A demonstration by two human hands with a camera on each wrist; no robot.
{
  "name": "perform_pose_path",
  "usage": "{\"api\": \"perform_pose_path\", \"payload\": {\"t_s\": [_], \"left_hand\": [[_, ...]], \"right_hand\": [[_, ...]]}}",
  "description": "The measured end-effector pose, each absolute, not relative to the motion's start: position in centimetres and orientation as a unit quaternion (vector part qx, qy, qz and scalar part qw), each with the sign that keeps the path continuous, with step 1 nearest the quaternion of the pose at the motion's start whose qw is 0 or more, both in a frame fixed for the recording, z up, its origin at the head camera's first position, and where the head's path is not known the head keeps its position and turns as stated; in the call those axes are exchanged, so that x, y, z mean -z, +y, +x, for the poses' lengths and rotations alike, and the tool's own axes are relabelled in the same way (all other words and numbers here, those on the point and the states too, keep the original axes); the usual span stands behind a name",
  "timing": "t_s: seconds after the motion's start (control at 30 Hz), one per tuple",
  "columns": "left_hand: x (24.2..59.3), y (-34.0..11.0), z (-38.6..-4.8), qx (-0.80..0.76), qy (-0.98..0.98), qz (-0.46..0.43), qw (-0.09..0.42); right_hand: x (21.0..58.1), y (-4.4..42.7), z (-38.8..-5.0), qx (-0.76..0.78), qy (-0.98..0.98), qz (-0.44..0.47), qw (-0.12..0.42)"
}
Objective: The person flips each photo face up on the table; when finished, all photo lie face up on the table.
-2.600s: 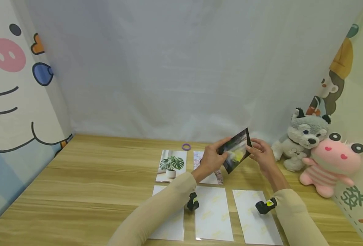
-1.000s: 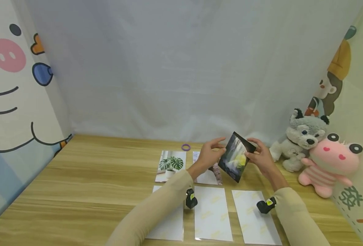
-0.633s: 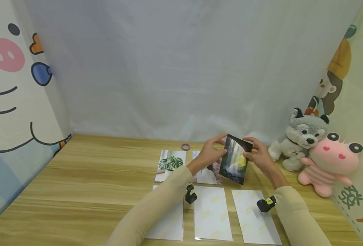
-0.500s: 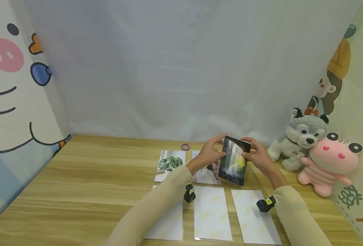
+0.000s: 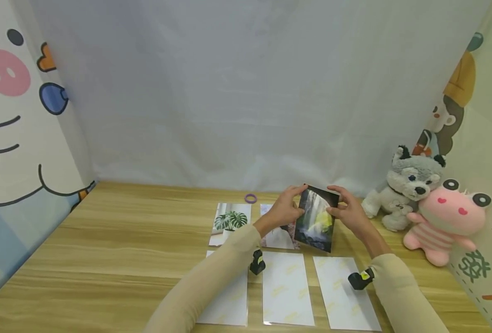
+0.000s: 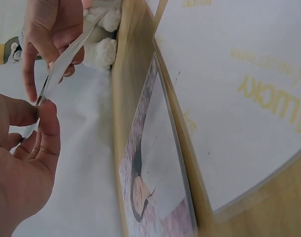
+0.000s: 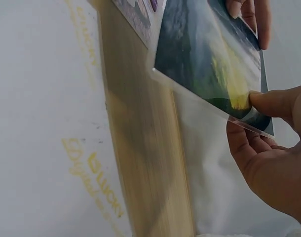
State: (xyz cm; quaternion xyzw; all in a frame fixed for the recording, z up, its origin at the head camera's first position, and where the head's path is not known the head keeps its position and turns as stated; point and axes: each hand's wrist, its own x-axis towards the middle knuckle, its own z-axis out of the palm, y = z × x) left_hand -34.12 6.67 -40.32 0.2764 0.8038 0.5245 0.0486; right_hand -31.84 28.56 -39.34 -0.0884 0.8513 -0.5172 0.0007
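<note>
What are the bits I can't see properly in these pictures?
Head view: part of the plant picture, hidden by the left sleeve.
Head view: part of the blossom picture, hidden by the left hand and wrist.
Head view: the yellow print on the middle white sheet, too small to read.
Right wrist view: one end of the waterfall picture, cut off by the top edge.

A pale, creased cloth (image 5: pixel 229 92) hangs behind the wood-grain counter (image 5: pixel 112 249), between a pig-nosed panel (image 5: pixel 16 175) at left and a cream panel (image 5: pixel 489 134) at right
</note>
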Motion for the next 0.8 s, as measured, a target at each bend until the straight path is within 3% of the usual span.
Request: {"api": "perform_pose_path", "payload": {"t_s": [0.8], "left_hand": [[41.1,7.2,-34.4,-0.536,0.807,0.249,0.010]], "right_hand": [[40.5,30.1,-29.2,0.525,0.847,-0.088,0.007]]}}
